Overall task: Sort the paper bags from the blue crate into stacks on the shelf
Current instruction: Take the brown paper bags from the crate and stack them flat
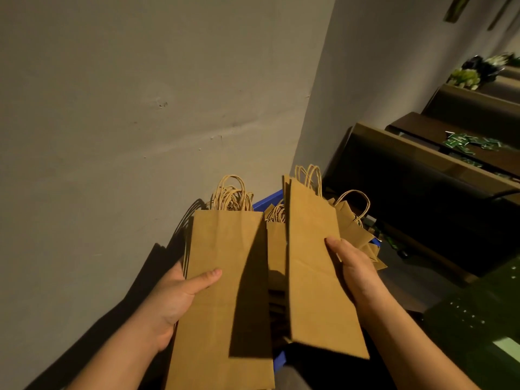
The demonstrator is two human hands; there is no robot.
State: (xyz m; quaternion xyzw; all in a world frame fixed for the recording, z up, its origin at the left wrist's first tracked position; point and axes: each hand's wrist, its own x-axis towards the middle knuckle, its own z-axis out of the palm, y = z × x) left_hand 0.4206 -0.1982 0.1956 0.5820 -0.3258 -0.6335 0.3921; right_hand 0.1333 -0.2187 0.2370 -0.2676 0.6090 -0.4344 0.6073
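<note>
Blue crate [270, 199] sits low by the wall [112, 108], mostly hidden; more brown paper bags [353, 226] piled inside, handles up, some splayed toward its right edge. Left hand [180, 296] grips a thick stack [225, 291] of flat bags, thumb on top, fingers under; twisted paper handles [232, 194] bunch at the far end. Right hand [357, 268] pinches a thinner bunch [318, 263], tilted on edge, thumb on front face. Both held above the crate. Bags plain kraft, no print seen. Dark shelves [422, 164] at right; small green packets [464, 142] on one, text unreadable.
</note>
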